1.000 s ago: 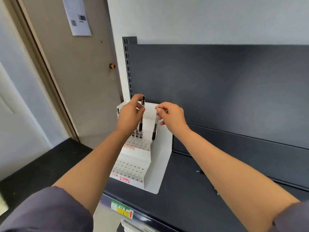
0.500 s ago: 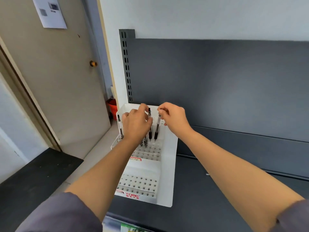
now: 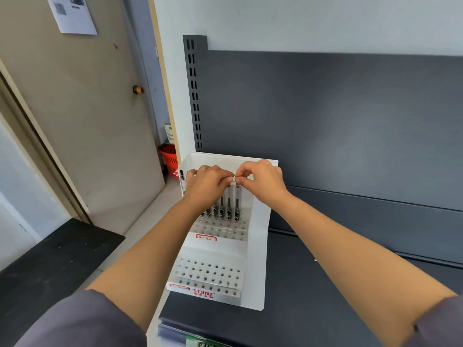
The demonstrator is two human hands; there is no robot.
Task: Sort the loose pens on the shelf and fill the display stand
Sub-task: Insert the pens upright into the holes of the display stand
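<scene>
Holds both hands close together over the back row of the white display stand (image 3: 258, 246), with bare forearms stretched out from grey sleeves. Has the stand at the left end of the dark shelf (image 3: 313, 309), its back against the grey rear panel. Pinches the top of the rightmost pen (image 3: 237, 201) between thumb and forefinger of the right hand (image 3: 263, 181), other fingers curled, a ring on one of them. Closes the curled fingertips of the left hand (image 3: 208, 182) on the top of the second pen (image 3: 228, 200), just beside the first, so the two hands almost touch. Has both pens upright in holes of the back row, in a short line with other pens (image 3: 220, 209) to their left, partly hidden under the left wrist. Has one more capped pen (image 3: 183, 180) upright at the stand's left wall, just beside the left hand; cannot tell whether touching. Faces a red-edged label (image 3: 206, 237) on the step below and red lettering along the front edge. Stands beside a beige door (image 3: 87, 121) bearing a paper sheet (image 3: 72, 13), with a red basket (image 3: 169, 157) on the floor past the shelf's end.
</scene>
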